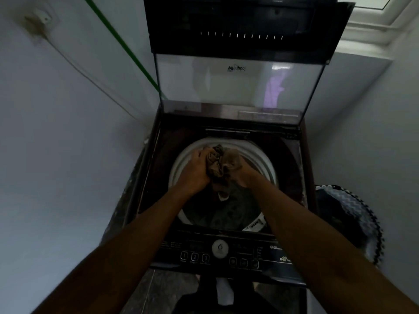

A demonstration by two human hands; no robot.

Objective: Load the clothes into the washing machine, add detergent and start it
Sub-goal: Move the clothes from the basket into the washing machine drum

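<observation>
Head view: top-loading washing machine (226, 271), glass lid (238, 85) raised at 12 o'clock. Left hand (195, 168) and right hand (242, 171), fingers clenched round one bunched brown-grey garment (218, 168), soft and creased, held over the round white-rimmed drum (181, 164). Dark patterned clothes (226, 211) already lie inside, toward 6 o'clock. Loading looks under way; detergent and starting remain, judging by the open lid. Glossy black control panel with round dial (220, 247) at 6 o'clock; woven basket (353, 218) at 3 o'clock.
</observation>
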